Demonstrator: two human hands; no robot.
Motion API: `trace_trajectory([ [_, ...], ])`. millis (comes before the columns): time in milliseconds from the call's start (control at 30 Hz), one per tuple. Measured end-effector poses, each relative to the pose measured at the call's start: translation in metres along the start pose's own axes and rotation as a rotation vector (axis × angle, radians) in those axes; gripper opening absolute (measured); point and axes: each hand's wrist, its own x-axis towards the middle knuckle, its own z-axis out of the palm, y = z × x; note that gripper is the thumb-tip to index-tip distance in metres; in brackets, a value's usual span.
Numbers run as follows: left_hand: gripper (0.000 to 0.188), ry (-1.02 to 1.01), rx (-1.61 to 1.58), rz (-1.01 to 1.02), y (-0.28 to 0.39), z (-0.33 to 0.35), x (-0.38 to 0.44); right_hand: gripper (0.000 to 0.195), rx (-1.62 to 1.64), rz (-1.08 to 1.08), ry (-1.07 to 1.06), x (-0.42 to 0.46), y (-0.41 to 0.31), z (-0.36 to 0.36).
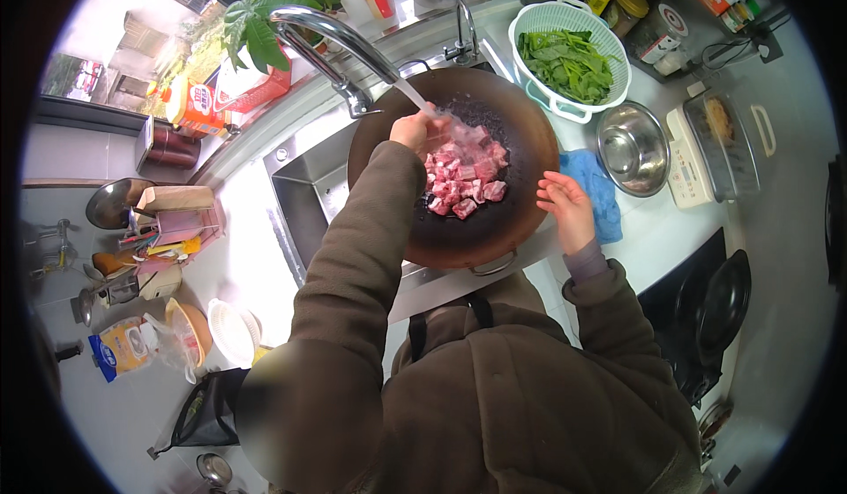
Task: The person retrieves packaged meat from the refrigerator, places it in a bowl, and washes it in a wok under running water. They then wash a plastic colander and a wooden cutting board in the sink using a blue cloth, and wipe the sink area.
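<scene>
A large iron wok (pixel 480 242) with a browned rim rests over the sink. Chunks of raw meat (pixel 466 176), pink with pale fat, are heaped in its middle. Water (pixel 413 95) runs from the curved chrome faucet (pixel 331 27) into the wok. My left hand (pixel 418 131) is inside the wok beside the stream, at the left edge of the meat; its fingertips are hidden by water and the hand itself. At the wok's right rim, my right hand (pixel 569 208) is held with fingers apart and nothing in them. Whether it touches the rim is unclear.
A white colander (pixel 569 110) of cut leafy greens (pixel 566 64) stands at the upper right. Below it are a steel bowl (pixel 633 148), a blue cloth (pixel 594 193) and a kitchen scale (pixel 689 163). The sink basin (pixel 311 186) shows left of the wok. A black stove (pixel 688 295) lies lower right.
</scene>
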Motion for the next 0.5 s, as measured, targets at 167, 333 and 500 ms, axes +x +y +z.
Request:
trace_trajectory([
  [167,0.028,-0.081,-0.125,0.000,0.008,-0.017,-0.001,0.027,-0.055,0.042,-0.098,0.010,0.004,0.028],
  [333,0.023,-0.122,-0.309,-0.025,0.023,0.001,-0.007,0.028,-0.062,0.039,-0.157,0.018,0.008,0.042],
  [500,0.017,-0.087,-0.182,0.054,0.011,0.001,-0.001,0.028,-0.124,0.032,-0.153,0.008,0.024,0.031],
])
